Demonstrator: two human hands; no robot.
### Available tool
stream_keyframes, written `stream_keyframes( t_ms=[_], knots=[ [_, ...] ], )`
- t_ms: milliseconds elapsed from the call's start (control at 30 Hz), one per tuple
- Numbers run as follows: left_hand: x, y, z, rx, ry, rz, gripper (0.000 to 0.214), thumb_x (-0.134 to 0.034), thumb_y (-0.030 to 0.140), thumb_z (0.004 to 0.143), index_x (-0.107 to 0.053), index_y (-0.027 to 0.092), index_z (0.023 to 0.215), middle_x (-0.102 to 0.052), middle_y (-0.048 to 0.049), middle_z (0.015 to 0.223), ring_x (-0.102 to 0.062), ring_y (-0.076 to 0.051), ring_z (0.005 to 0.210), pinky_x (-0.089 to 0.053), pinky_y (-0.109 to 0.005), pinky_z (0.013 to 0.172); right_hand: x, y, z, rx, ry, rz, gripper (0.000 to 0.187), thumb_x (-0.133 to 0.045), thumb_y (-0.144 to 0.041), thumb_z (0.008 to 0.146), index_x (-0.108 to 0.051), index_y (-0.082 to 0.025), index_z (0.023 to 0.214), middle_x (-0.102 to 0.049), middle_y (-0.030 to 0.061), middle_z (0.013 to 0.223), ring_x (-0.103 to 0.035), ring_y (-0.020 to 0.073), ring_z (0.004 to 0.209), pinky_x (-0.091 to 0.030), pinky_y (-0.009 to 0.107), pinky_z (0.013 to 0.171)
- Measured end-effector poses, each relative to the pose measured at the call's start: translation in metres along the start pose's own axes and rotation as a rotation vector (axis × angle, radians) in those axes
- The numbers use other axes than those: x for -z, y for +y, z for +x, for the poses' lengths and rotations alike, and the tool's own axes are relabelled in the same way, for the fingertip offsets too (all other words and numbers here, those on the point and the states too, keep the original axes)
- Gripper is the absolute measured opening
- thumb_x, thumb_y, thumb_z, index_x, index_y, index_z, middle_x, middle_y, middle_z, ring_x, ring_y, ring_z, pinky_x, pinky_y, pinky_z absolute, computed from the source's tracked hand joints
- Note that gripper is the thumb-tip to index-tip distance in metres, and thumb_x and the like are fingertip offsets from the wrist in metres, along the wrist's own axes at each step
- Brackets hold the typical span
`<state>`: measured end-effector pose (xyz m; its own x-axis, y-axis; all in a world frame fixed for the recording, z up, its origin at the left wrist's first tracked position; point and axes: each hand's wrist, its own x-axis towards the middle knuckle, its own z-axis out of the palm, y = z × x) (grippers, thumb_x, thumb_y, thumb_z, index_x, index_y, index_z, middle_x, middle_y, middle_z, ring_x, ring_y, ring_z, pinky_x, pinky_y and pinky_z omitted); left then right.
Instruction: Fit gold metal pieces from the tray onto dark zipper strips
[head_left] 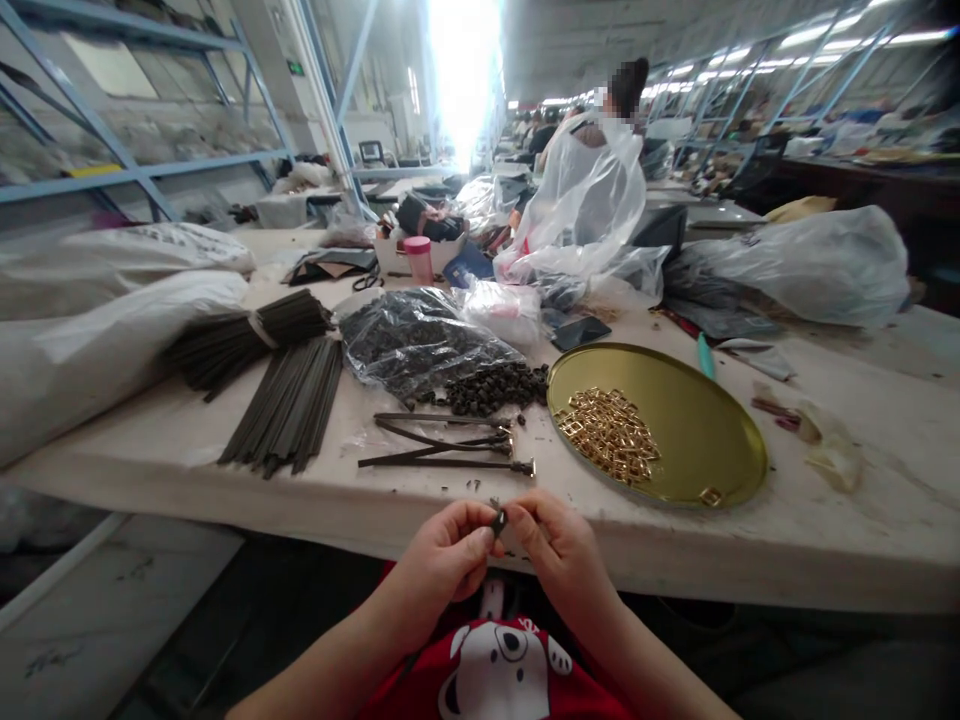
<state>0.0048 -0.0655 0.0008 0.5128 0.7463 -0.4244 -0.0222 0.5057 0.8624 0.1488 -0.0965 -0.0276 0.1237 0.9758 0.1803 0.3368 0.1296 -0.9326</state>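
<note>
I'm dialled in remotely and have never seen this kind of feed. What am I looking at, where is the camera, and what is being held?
There is no machine: one camera worn on a person's head looks down at their bare hands. The left hand and right hand together pinch a small dark piece at the edge of the white worktable. On the table lie a round gold tray with small gold buckles, thin dark straps, bundled dark strips and a clear bag of small dark beads. Another person sits further back.

Inventory by count: one round gold metal tray (705,440); one heap of small gold metal buckles (609,432) (pieces too many to count); two bundles of dark flat strips (262,375); four finished dark straps (442,440); one pink plastic cup (418,258); one clear bag of dark beads (416,340).
</note>
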Motion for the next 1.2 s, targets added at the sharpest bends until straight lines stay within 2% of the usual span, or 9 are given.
stream_keyframes(
  t_ms=[200,367,533,667,800,900,967,1100,1200],
  knots=[
    [0.011,-0.003,0.012,-0.009,0.041,0.083,0.024,-0.060,0.036,0.071,-0.051,0.014,0.077,-0.043,0.0081,0.051,-0.029,-0.003,0.039,-0.020,-0.015,0.037,0.000,0.006,0.017,-0.125,-0.235,-0.003,0.023,-0.047,-0.029,0.084,-0.062,-0.019,0.071,-0.062,0.0011,0.065,-0.055,0.0142,0.061,-0.039,0.024,0.056],
    [0.016,-0.007,0.020,0.049,0.073,0.052,0.026,-0.060,0.037,0.069,-0.051,0.014,0.078,-0.045,0.0073,0.054,-0.029,-0.003,0.040,-0.020,-0.016,0.038,-0.002,0.017,0.026,-0.013,-0.250,-0.208,0.019,-0.047,-0.022,0.083,-0.063,-0.020,0.074,-0.063,0.0017,0.069,-0.055,0.0160,0.065,-0.039,0.026,0.061],
    [0.017,-0.007,0.024,0.096,0.079,0.034,0.025,-0.061,0.035,0.069,-0.052,0.015,0.079,-0.049,0.0067,0.056,-0.029,-0.003,0.039,-0.018,-0.017,0.038,0.002,0.020,0.031,-0.041,-0.390,-0.105,0.018,-0.047,-0.021,0.083,-0.065,-0.022,0.081,-0.066,0.0006,0.071,-0.058,0.0148,0.065,-0.042,0.024,0.059],
    [0.016,-0.006,0.026,0.155,0.071,0.020,0.024,-0.061,0.033,0.068,-0.053,0.014,0.080,-0.053,0.0046,0.059,-0.029,-0.002,0.038,-0.016,-0.017,0.037,0.004,0.028,0.037,0.032,-0.389,-0.267,0.016,-0.049,-0.017,0.079,-0.065,-0.022,0.079,-0.066,0.0025,0.071,-0.057,0.0165,0.066,-0.042,0.027,0.061],
    [0.023,-0.006,0.030,0.217,0.037,-0.124,0.028,-0.063,0.031,0.067,-0.055,0.014,0.088,-0.056,0.0030,0.062,-0.026,-0.001,0.037,-0.013,-0.016,0.037,0.014,0.034,0.042,0.070,-0.272,-0.394,0.015,-0.048,-0.018,0.078,-0.062,-0.020,0.077,-0.064,0.0053,0.072,-0.056,0.0187,0.067,-0.040,0.029,0.062],
    [0.031,-0.005,0.034,0.208,0.041,-0.235,0.032,-0.065,0.029,0.066,-0.058,0.013,0.092,-0.055,0.0024,0.062,-0.026,0.000,0.036,-0.011,-0.016,0.037,0.023,0.034,0.040,-0.037,-0.209,-0.277,0.026,-0.046,-0.028,0.083,-0.057,-0.021,0.061,-0.056,0.0014,0.057,-0.050,0.0151,0.055,-0.036,0.026,0.052],
    [0.034,-0.004,0.036,0.211,0.028,-0.271,0.033,-0.066,0.028,0.065,-0.060,0.012,0.094,-0.055,0.0021,0.062,-0.027,0.001,0.036,-0.010,-0.017,0.037,0.025,0.034,0.037,-0.171,-0.254,-0.161,0.035,-0.046,-0.037,0.083,-0.051,-0.020,0.052,-0.048,-0.0013,0.049,-0.043,0.0128,0.048,-0.031,0.025,0.046],
    [0.034,-0.007,0.040,0.242,-0.027,-0.301,0.030,-0.066,0.027,0.066,-0.062,0.012,0.093,-0.054,0.0020,0.062,-0.025,0.001,0.036,-0.010,-0.017,0.036,0.016,0.037,0.033,-0.441,-0.362,0.218,0.035,-0.045,-0.051,0.081,-0.057,-0.018,0.074,-0.053,-0.0009,0.060,-0.048,0.0128,0.054,-0.038,0.024,0.051],
    [0.030,-0.010,0.042,0.284,-0.072,-0.305,0.028,-0.065,0.026,0.068,-0.062,0.012,0.091,-0.055,0.0016,0.064,-0.027,0.001,0.036,-0.011,-0.016,0.035,0.008,0.036,0.038,-0.511,-0.310,0.340,0.040,-0.044,-0.056,0.078,-0.050,-0.019,0.065,-0.047,-0.0024,0.057,-0.045,0.0120,0.053,-0.038,0.024,0.051]
  ],
)
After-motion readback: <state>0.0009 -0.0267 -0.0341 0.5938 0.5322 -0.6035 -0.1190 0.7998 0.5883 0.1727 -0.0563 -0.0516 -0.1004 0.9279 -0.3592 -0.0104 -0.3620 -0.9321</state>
